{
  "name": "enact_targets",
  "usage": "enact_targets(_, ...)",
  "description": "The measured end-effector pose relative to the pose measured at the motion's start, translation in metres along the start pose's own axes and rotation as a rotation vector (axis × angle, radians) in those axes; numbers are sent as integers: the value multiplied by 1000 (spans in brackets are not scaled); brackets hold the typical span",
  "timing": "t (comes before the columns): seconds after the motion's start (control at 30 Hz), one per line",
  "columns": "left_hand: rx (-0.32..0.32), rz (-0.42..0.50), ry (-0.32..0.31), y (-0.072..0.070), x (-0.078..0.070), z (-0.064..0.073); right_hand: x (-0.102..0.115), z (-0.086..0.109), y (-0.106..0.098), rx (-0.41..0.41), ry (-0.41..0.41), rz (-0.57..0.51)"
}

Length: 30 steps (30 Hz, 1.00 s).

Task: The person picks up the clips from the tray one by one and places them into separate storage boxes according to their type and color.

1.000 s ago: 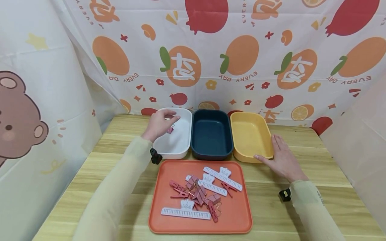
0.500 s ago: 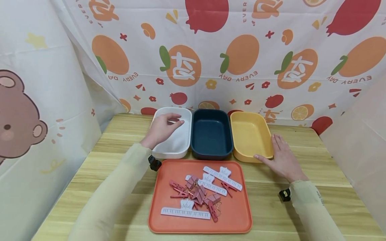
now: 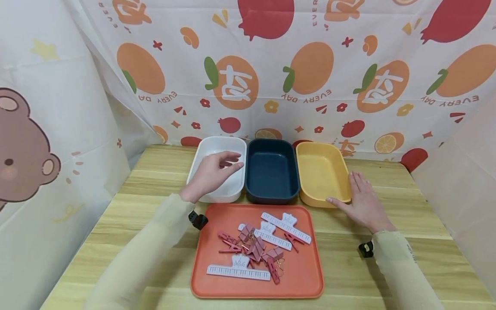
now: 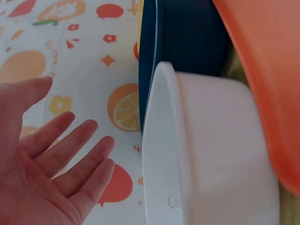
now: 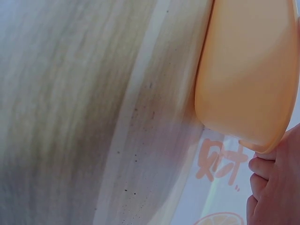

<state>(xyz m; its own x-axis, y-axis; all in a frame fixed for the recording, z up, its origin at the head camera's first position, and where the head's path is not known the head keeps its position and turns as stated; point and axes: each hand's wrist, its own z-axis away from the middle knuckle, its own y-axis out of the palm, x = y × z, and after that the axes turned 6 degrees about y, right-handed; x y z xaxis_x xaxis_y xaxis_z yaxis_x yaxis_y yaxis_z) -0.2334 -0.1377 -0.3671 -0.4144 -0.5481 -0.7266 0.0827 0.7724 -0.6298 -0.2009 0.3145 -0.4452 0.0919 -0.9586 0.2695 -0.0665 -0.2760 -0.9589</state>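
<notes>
My left hand [image 3: 215, 174] hovers over the white box [image 3: 192, 189], fingers relaxed and apart, with nothing between them. The left wrist view has the same hand [image 4: 61, 164] palm up beside the box's wall. Inside that box, the wire handle of a binder clip [image 4: 174, 203] shows just past the rim. My right hand [image 3: 364, 204] rests against the yellow box [image 3: 323, 172], thumb at its near edge and straight fingers along its right side. On the orange tray [image 3: 298, 280] lie pink binder clips [image 3: 255, 249], red clothespins [image 3: 273, 270] and white piano-key ruler clips [image 3: 238, 272].
A dark blue box [image 3: 272, 172] stands between the white and yellow ones, all in a row behind the tray. The wooden table [image 3: 162, 172] meets a fruit-patterned cloth [image 3: 271, 77] at the back.
A pink binder clip hung from my left hand a second ago and has been let go into the white box. The left hand has since moved slightly right and nearer. My right hand stays put.
</notes>
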Motion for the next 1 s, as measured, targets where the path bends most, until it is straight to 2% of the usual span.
enact_targets(0.4, 46, 41, 98, 8, -17, 19, 0, -2, -1, 0, 4, 0)
enact_targets(0.57, 91, 84, 125, 13, -24, 28, 0, -2, -1, -3, 2, 1)
enact_targets(0.87, 175, 62, 129, 19, -34, 44, -1, -1, 1, -4, 6, -5)
enact_targets(1.0, 223, 23, 170, 23, -34, 51, -1, 0, 2, 2, 9, -5)
